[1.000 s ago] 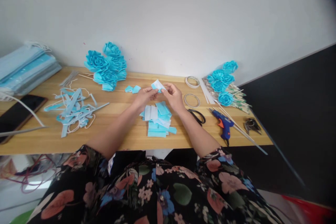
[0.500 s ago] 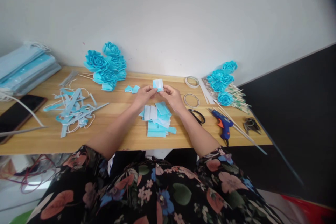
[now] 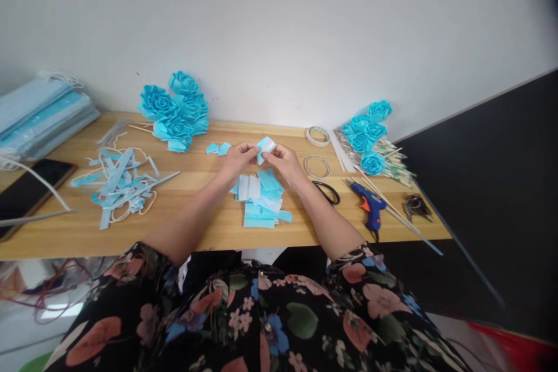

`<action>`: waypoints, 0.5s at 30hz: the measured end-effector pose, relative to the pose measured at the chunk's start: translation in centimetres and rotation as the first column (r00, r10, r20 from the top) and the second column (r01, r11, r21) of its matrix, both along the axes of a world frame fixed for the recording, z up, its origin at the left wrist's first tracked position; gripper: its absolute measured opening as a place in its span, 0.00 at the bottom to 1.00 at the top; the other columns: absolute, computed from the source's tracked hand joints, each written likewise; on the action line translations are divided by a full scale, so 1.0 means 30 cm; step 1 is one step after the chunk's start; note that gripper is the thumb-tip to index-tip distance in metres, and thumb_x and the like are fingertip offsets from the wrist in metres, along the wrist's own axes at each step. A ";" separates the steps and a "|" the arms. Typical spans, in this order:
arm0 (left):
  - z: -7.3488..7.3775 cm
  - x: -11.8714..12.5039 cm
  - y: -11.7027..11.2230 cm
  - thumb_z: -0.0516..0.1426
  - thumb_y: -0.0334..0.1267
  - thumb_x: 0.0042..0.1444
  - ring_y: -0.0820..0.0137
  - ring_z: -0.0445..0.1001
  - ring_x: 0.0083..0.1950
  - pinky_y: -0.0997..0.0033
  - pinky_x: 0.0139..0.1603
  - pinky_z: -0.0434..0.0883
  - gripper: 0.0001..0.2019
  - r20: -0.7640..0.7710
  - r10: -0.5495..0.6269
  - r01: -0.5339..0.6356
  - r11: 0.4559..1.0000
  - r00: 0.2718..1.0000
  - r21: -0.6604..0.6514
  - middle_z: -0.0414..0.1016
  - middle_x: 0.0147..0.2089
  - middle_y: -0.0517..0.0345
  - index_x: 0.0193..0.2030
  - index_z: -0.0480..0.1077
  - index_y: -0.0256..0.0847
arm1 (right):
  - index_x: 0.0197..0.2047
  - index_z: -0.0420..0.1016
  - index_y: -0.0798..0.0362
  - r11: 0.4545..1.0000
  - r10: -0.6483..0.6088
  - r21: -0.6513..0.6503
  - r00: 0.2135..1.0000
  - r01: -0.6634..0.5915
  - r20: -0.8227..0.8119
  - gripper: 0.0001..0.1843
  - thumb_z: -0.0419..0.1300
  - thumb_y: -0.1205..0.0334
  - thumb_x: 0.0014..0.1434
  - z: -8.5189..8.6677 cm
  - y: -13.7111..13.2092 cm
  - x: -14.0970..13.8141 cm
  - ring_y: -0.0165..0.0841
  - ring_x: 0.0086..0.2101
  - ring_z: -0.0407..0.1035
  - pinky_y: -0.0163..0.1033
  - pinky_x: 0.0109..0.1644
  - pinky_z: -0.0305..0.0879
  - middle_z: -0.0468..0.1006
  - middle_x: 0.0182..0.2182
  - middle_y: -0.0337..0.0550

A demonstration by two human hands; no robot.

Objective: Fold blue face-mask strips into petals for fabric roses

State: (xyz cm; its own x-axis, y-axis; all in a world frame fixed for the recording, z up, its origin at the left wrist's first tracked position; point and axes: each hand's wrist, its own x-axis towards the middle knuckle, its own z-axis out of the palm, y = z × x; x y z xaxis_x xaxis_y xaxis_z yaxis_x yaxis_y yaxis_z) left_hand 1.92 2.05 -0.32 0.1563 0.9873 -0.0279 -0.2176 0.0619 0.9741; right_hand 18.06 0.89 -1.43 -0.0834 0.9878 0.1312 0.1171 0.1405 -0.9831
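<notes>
My left hand (image 3: pixel 238 161) and my right hand (image 3: pixel 285 163) meet above the wooden table (image 3: pixel 209 226), both pinching one small light-blue piece of mask fabric (image 3: pixel 265 146) between fingertips. The piece stands tilted, with a white side showing. Just below my hands lies a pile of cut blue and white fabric pieces (image 3: pixel 261 197). Two small folded blue bits (image 3: pixel 218 148) lie on the table to the left of my hands.
Blue fabric roses (image 3: pixel 174 110) lean at the wall on the left; more roses on sticks (image 3: pixel 368 136) lie at the right. Two tape rolls (image 3: pixel 317 151), black scissors (image 3: pixel 326 192), a blue glue gun (image 3: pixel 369 204), trimmed strips (image 3: pixel 120 183), a phone (image 3: pixel 28 189) and stacked masks (image 3: pixel 41 113) surround me.
The fabric piece between my fingers has been turned and folded, from upright to tilted rightward. My hands stay in the same spot.
</notes>
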 end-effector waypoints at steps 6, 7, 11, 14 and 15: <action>0.001 -0.009 0.001 0.68 0.47 0.44 0.74 0.67 0.27 0.70 0.35 0.65 0.14 -0.029 -0.014 0.014 1.000 0.999 0.019 0.72 0.25 0.61 0.26 0.75 0.39 | 0.38 0.76 0.52 0.999 0.048 -0.015 0.987 -0.051 -0.152 0.18 0.69 0.48 0.51 0.017 -0.005 0.001 0.31 0.35 0.72 0.39 0.43 0.68 0.79 0.33 0.38; 0.004 -0.010 -0.001 0.68 0.47 0.44 0.74 0.66 0.27 0.70 0.34 0.64 0.14 -0.051 -0.019 0.021 0.999 0.998 0.030 0.71 0.24 0.61 0.25 0.74 0.39 | 0.37 0.76 0.52 0.999 0.034 -0.006 0.987 -0.035 -0.158 0.17 0.68 0.48 0.51 0.022 -0.005 0.003 0.31 0.35 0.72 0.39 0.44 0.68 0.79 0.33 0.38; 0.009 -0.008 -0.006 0.67 0.45 0.45 0.75 0.64 0.25 0.71 0.31 0.62 0.12 -0.107 -0.047 0.054 0.996 0.993 0.068 0.70 0.22 0.62 0.24 0.74 0.39 | 0.33 0.75 0.51 0.999 -0.040 0.023 0.993 0.042 -0.111 0.14 0.68 0.50 0.50 0.035 -0.006 0.007 0.31 0.32 0.70 0.38 0.42 0.67 0.77 0.30 0.37; 0.005 -0.006 -0.002 0.66 0.44 0.45 0.75 0.63 0.25 0.72 0.30 0.62 0.11 -0.116 -0.036 0.045 0.996 0.993 0.072 0.70 0.21 0.62 0.23 0.74 0.39 | 0.33 0.74 0.51 0.997 -0.057 0.051 0.996 0.060 -0.072 0.12 0.66 0.51 0.52 0.037 -0.009 0.005 0.31 0.32 0.69 0.38 0.41 0.66 0.76 0.29 0.37; 0.003 -0.006 0.000 0.66 0.44 0.45 0.75 0.63 0.24 0.72 0.29 0.62 0.11 -0.118 -0.033 0.041 0.997 0.992 0.072 0.70 0.21 0.62 0.23 0.74 0.39 | 0.33 0.74 0.51 0.995 -0.065 0.068 0.996 0.069 -0.056 0.12 0.66 0.52 0.53 0.037 -0.010 0.004 0.31 0.32 0.69 0.37 0.40 0.66 0.76 0.29 0.37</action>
